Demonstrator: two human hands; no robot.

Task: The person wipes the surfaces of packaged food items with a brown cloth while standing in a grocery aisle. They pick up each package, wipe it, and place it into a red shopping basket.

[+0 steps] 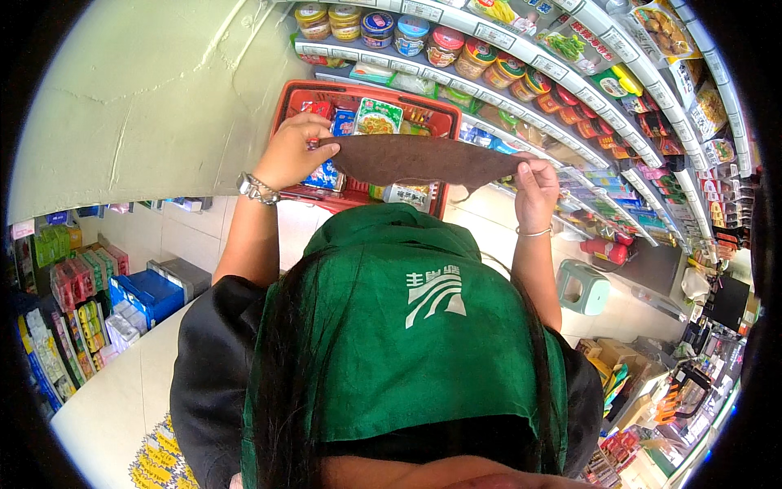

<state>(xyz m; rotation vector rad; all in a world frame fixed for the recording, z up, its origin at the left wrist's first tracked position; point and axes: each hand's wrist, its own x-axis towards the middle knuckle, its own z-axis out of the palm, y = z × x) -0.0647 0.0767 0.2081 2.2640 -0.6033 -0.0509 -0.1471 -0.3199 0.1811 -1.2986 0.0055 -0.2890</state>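
A dark brown cloth (421,160) is stretched between my two hands, its lower edge hanging loose and uneven. My left hand (299,147) pinches its left corner, and my right hand (536,183) pinches the right corner between thumb and fingers. Behind and below the cloth stands a red plastic shopping basket (366,88) holding several packaged goods, among them a green packet with a food picture (379,116) and blue packets (344,123). The cloth hides part of the basket's contents.
Shelves of jars (445,46) and packets curve along the top and right. A pale wall (153,91) rises at upper left. A green plastic stool (582,287) stands on the floor at right, near a red fire extinguisher (605,249). A blue crate (146,298) is at lower left.
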